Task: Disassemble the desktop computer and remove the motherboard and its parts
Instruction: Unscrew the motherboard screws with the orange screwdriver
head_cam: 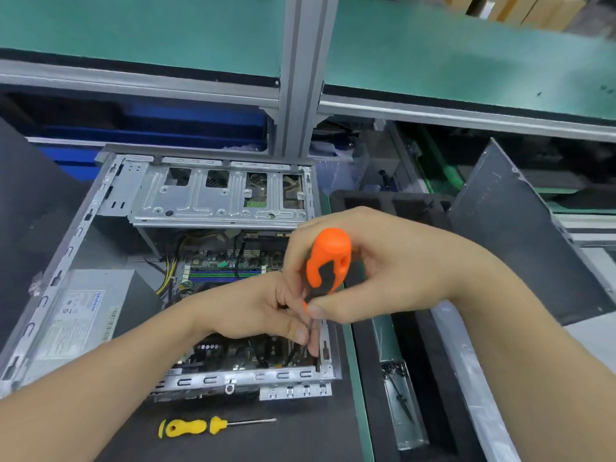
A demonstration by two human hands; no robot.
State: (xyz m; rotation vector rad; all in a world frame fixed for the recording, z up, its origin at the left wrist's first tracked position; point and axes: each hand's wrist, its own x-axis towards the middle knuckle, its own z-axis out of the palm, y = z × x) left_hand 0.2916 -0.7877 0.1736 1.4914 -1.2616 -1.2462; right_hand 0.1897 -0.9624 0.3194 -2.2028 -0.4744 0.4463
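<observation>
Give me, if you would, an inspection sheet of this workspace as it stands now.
Surface: dark mat under the case.
Job's things: open computer case lying flat; motherboard, power supply and drive cage inside it; orange screwdriver upright over the near right corner.
Clutter: yellow screwdriver lying in front of the case; metal tray with dark screws to the right.
Hands: right hand grips the orange handle; left hand appears to pinch the shaft.
Cables: yellow and black wires between power supply and motherboard.
Surroundings: grey panel leaning at right; green shelf above.
</observation>
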